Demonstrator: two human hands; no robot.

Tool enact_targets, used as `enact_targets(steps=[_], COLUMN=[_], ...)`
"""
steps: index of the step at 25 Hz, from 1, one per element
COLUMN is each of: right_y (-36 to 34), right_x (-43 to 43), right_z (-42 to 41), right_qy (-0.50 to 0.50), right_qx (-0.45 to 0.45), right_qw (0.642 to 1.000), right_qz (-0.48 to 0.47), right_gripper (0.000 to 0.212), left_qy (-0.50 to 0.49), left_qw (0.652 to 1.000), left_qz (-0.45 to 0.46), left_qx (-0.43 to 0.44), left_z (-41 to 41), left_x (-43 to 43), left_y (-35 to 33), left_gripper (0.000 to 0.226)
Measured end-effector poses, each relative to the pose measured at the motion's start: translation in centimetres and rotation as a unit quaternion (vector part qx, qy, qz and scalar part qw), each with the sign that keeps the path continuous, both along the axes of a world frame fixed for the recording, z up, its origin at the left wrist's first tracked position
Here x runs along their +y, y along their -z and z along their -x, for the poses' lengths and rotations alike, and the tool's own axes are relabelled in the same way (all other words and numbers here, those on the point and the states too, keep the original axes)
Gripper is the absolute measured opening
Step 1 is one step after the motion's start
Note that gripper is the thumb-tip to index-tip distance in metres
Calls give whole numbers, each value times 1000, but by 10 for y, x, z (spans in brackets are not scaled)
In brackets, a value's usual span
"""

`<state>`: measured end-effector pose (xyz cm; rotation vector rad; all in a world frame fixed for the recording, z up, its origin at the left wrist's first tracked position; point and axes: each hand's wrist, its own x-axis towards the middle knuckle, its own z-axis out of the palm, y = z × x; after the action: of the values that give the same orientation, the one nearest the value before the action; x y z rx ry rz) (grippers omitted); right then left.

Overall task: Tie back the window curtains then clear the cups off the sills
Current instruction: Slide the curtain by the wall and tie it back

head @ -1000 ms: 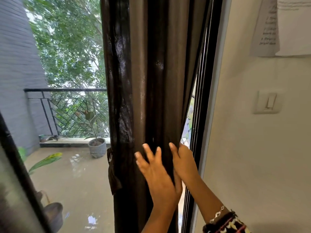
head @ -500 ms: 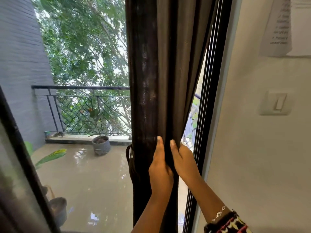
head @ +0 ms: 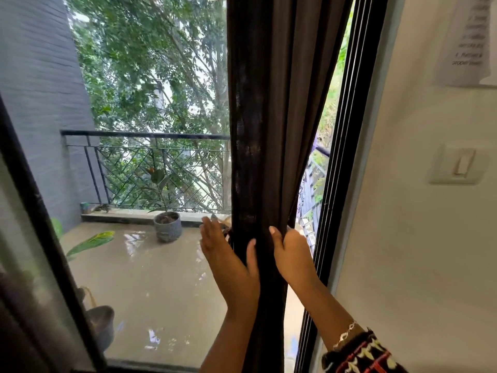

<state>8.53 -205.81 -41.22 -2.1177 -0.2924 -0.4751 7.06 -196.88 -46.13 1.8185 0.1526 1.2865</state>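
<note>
Both hands clamp the curtain (head: 269,130). Left hand (head: 228,265) cups its left edge, thumb across the front. Right hand (head: 294,254) grips the right edge. Curtain hangs bunched in a narrow column, just beside the black window frame (head: 347,157).

A dark curtain (head: 266,125) hangs gathered into a narrow column. The left hand (head: 228,262) clasps its left side, fingers straight and thumb across the front. The right hand (head: 293,254) grips its right edge. Left of the curtain, a potted plant (head: 167,226) stands outside; to its right, a wall switch (head: 457,164).
</note>
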Motion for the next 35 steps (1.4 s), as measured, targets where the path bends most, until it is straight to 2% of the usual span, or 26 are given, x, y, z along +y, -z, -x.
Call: enact_targets(steps=[2, 4, 7, 10, 16, 20, 23, 25, 28, 30, 31, 33, 34, 35], right_y=[1, 3, 4, 5, 5, 8, 12, 14, 18, 23, 28, 31, 34, 35], right_x=[2, 3, 3, 4, 15, 23, 29, 32, 37, 40, 39, 39, 38, 38], right_z=[1, 1, -2, -3, 0, 0, 4, 6, 5, 9, 11, 21, 24, 25], right_qy=[-2, 4, 18, 22, 19, 3, 0, -9, -6, -11, -23, -64, -75, -75], right_qx=[-3, -9, -13, -16, -24, -30, -21, -25, -27, -36, -38, 24, 52, 49], right_qw=[1000, 1000, 999, 999, 998, 997, 992, 990, 984, 982, 988, 998, 995, 996], right_qz=[10, 23, 41, 46, 57, 73, 126, 140, 174, 185, 149, 5, -34, -24], right_gripper=[35, 35, 34, 34, 34, 33, 36, 39, 45, 48, 45, 33, 30, 29], left_qy=[32, 36, -56, -123, -15, 36, 81, 135, 204, 229, 246, 242, 221, 197], left_qw=[996, 995, 998, 986, 987, 991, 991, 986, 971, 962, 957, 957, 961, 964], left_qz=[63, 63, 28, 109, 148, 104, 44, 18, 17, 53, 74, 59, 34, 16], left_qx=[52, 65, 19, 32, 60, 81, 92, 93, 122, 136, 136, 149, 165, 178], left_z=[-7, -10, -6, -2, -1, 3, 4, 3, 6, 11, 15, 21, 22, 21], left_x=[6, 6, 5, 6, 8, 8, 10, 12, 17, 18, 17, 15, 14, 14], left_y=[-5, -7, -8, -13, -17, -18, -14, -13, -15, -18, -19, -25, -29, -32], left_gripper=[64, 58, 50, 33, 10, 4, 28, 30, 37, 39, 43, 60, 62, 56])
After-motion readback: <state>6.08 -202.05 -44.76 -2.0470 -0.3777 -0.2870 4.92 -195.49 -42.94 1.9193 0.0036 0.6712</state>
